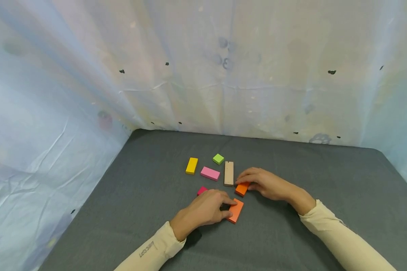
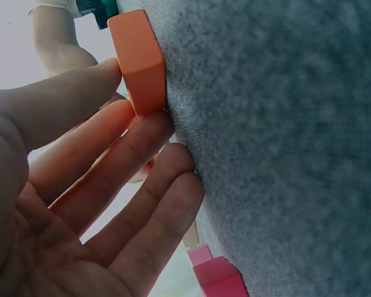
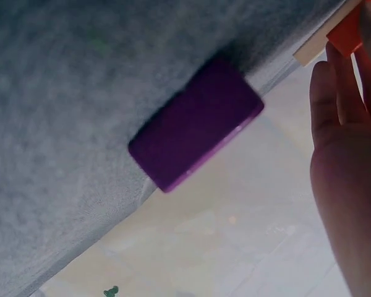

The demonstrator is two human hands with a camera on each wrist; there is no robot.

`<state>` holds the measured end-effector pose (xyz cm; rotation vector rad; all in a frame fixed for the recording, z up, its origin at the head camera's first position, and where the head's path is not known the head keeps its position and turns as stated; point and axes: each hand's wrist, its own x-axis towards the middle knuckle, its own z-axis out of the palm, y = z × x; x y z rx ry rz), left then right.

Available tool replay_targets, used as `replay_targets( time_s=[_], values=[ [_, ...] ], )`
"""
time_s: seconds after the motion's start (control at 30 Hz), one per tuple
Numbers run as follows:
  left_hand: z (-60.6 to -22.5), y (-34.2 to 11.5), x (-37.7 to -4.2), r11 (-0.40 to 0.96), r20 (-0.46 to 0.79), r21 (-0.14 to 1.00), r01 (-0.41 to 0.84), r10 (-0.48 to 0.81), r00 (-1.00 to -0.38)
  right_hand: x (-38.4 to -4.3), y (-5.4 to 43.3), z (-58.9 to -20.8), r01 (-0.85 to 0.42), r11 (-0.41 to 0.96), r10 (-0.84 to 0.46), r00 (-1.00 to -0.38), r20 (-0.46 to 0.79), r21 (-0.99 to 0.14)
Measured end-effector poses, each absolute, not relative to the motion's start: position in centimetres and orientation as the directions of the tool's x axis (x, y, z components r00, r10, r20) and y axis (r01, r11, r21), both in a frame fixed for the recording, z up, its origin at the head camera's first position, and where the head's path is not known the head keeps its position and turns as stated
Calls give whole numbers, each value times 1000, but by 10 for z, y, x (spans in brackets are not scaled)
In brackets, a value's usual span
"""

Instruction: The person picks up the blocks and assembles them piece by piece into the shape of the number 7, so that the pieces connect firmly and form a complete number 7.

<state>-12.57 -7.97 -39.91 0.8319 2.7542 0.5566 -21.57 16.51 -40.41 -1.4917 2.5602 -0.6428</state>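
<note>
My left hand (image 1: 206, 207) pinches a light orange block (image 1: 236, 210) by its left side, between thumb and fingers. In the left wrist view the thumb and fingertips touch this block (image 2: 139, 59), which rests on the grey cloth. My right hand (image 1: 270, 183) holds a darker orange block (image 1: 241, 189) lying just beyond the light one, with a small gap between them. A plain wooden block (image 1: 228, 174) lies close to the right fingertips. Partly covered by the left hand is a crimson block (image 1: 201, 191).
Farther back lie a yellow block (image 1: 191, 165), a pink block (image 1: 210, 173) and a small lime-green block (image 1: 218, 159). A purple block (image 3: 198, 127) appears in the right wrist view. The grey table (image 1: 149, 180) ends at a pale curtain (image 1: 244, 105).
</note>
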Motion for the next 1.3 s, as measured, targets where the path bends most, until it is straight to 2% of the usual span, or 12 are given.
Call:
replay_targets(
  time_s=[0.27, 0.87, 1.3],
  values=[
    [-400, -79, -125, 768, -77, 446, 459, 544, -835, -211, 167, -404, -782, 447, -844, -530, 85, -434],
    [-399, -79, -125, 766, -52, 455, 454, 532, -845, -208, 163, -402, -762, 410, -863, -503, 58, -502],
    [-399, -78, -124, 770, -55, 452, 451, 528, -847, -207, 161, -405, -767, 398, -871, -488, 54, -504]
  ],
)
